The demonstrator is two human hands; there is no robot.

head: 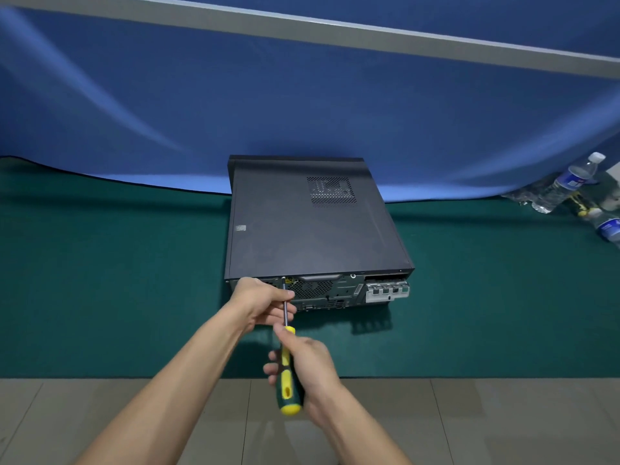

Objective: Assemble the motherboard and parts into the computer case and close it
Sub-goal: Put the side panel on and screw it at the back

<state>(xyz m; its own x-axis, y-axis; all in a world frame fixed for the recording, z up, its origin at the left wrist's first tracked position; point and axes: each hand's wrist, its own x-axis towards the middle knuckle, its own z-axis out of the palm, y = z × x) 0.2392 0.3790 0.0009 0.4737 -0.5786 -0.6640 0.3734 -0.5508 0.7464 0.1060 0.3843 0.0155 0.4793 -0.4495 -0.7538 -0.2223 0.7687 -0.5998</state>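
The light is soft and rather dim, coming from above and behind, so the computer case (312, 223) throws a dark shadow toward the viewer on the green mat (100, 280), while the wide lens bends the grey rail (335, 31) and the edges look slightly blurred.

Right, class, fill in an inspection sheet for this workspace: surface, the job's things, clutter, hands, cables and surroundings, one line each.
Surface: green mat on a tiled floor.
Job's things: black computer case lying flat, lid on, rear panel facing the person; yellow-and-green screwdriver with its tip at the top edge of the rear panel.
Clutter: plastic water bottles lying at the far right of the mat.
Hands: left hand pinches the screwdriver shaft; right hand grips the handle.
Cables: nothing seen.
Surroundings: blue cloth backdrop hanging behind the mat, grey bar across the top.
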